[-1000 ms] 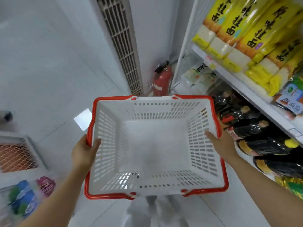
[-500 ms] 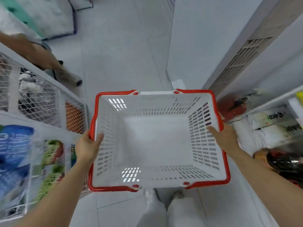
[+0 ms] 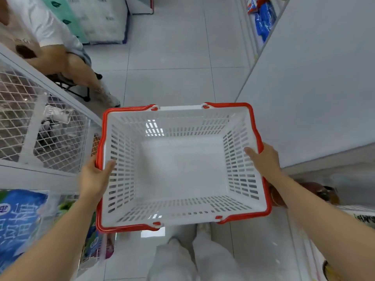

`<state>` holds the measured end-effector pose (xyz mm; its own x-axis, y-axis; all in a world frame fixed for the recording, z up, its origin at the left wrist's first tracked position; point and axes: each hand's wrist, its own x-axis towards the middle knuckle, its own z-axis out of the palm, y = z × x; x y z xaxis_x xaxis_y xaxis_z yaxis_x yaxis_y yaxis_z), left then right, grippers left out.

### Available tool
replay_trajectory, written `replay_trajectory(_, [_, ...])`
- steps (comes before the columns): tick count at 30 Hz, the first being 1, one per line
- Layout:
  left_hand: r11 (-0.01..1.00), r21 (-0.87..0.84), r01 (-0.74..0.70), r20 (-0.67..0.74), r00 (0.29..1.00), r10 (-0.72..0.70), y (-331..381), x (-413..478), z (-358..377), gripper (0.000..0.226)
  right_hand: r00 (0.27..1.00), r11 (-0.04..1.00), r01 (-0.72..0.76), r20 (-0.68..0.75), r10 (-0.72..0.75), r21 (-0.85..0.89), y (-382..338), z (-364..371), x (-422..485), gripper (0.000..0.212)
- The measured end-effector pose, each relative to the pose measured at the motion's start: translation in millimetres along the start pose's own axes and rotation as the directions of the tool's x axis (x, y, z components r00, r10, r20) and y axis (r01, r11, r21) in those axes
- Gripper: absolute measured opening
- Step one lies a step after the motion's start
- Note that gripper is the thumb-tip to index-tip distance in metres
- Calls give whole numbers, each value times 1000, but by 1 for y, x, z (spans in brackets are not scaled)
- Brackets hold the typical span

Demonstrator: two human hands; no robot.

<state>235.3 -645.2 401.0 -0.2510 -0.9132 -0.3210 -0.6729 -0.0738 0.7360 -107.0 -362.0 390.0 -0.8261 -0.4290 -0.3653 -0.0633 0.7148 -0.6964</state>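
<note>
- Holding a white slotted basket (image 3: 182, 169) in mid-air, roughly level, above the tiled floor (image 3: 168, 57) of a shop aisle and just ahead of white trousers (image 3: 203, 260); carrying nothing inside it.
- Leaving the red handles (image 3: 257, 126) folded down along the rim.
- Gripping the left rim with the left hand (image 3: 95, 175): thumb hooking over onto the inside wall, fingers curling round the outside and mostly hiding beneath the rim.
- Gripping the right rim with the right hand (image 3: 263, 159) in the same way: thumb lying on the slotted inside wall, fingers wrapping round the outer edge, out of sight.
- Standing between a white wire-mesh rack (image 3: 40, 128) close on the left and a plain white panel (image 3: 314, 78) on the right.
- Showing a blue printed pack (image 3: 18, 220) below the rack, beside the left forearm, blurred.
- Showing a dark bottle (image 3: 316, 191) just beyond the right wrist, too blurred for detail.
- Showing a seated person (image 3: 67, 63) farther up the aisle, past the rack, well apart from the basket.
- Showing blue packets (image 3: 263, 19) on a shelf far ahead on the right.
</note>
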Motion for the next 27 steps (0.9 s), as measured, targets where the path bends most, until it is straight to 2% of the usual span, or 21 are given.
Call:
replay_trajectory(3, [1000, 27, 0, -63, 998, 2, 14, 35, -2, 17, 999, 999, 35, 14, -35, 5, -33, 6, 38, 11])
replay_trajectory(5, [999, 40, 4, -77, 997, -1, 26, 61, -3, 15, 999, 999, 37, 27, -37, 11, -55, 13, 64, 10])
replay_trajectory(9, [998, 53, 27, -73, 997, -23, 55, 124, -1, 15, 999, 999, 42, 7, -42, 9, -97, 24, 118, 15])
replay_trajectory(14, [996, 73, 44, -51, 998, -40, 100, 195, -4, 31, 1000, 1000, 23, 1, -23, 10, -146, 30, 183, 30])
replay_trajectory(18, [997, 68, 42, -40, 998, -39, 138, 251, 2, 28, 1000, 1000, 22, -8, -22, 11, -179, 31, 234, 32])
replay_trajectory(22, [996, 80, 35, -50, 998, -31, 179, 307, 17, 13, 1000, 999, 13, -6, -13, 32, -209, 30, 295, 35])
replay_trajectory(27, [987, 163, 3, -48, 999, 4, 233, 387, 42, 20, 1000, 998, 5, 3, -5, 60, -248, 27, 381, 33])
